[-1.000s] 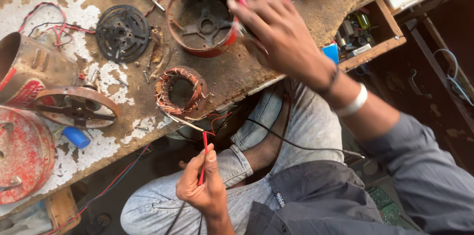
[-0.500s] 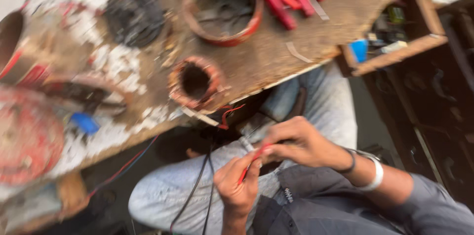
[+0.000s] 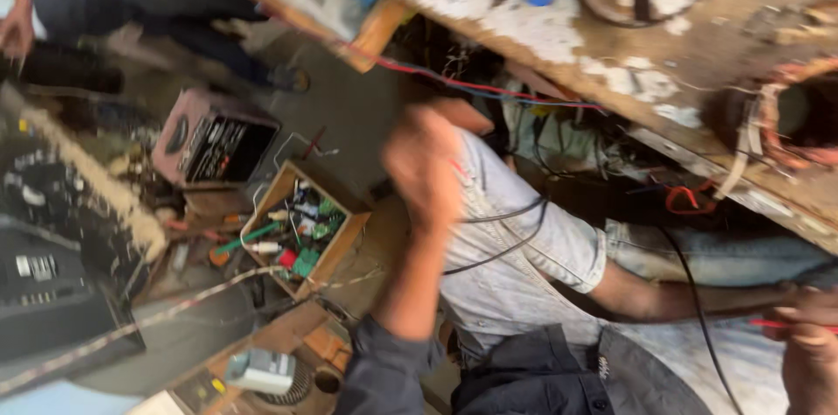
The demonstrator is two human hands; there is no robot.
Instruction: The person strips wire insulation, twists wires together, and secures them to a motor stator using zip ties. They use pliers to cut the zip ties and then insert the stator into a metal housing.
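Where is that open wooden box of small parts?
The wooden box sits on the floor at left centre, below the workbench, beside the blurred left hand.

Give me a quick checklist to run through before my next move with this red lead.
1. Right hand grip on the red lead: ok, held at the frame's edge.
2. Left hand empty: cannot tell, too blurred.
3. Black cable clear of the lap: not ok, it crosses the jeans.
4. Copper winding resting on the bench: ok, though close to its edge.
5. Wooden parts box upright on the floor: ok.
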